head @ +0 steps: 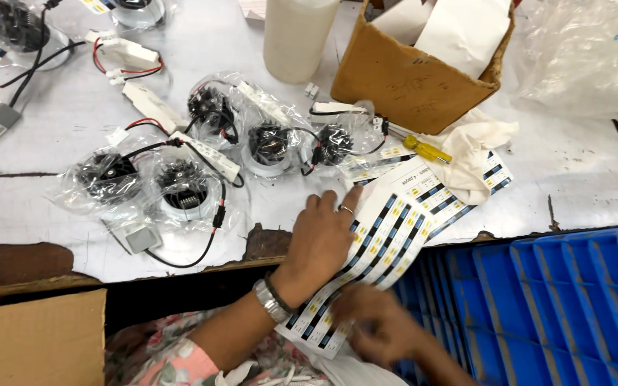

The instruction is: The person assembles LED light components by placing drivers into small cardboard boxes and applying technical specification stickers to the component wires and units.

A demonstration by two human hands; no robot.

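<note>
A long white sticker sheet (pixel 395 229) with rows of small blue, black and yellow labels hangs over the table's front edge. My left hand (pixel 320 239), with a ring and a metal wristwatch, lies flat on the sheet and presses it down. My right hand (pixel 377 325) is blurred at the sheet's near end, its fingers pinching at the labels there. Just beyond my left hand lie several round black lamp fittings (pixel 270 143) sealed in clear plastic bags, with white drivers and red and black wires.
A brown cardboard box (pixel 409 82) and a white plastic bottle (pixel 296 32) stand at the back. A yellow-handled screwdriver (pixel 427 150) and a white cloth (pixel 470 154) lie near the sheets. A blue plastic crate (pixel 552 307) sits at right, another cardboard box (pixel 33 339) at bottom left.
</note>
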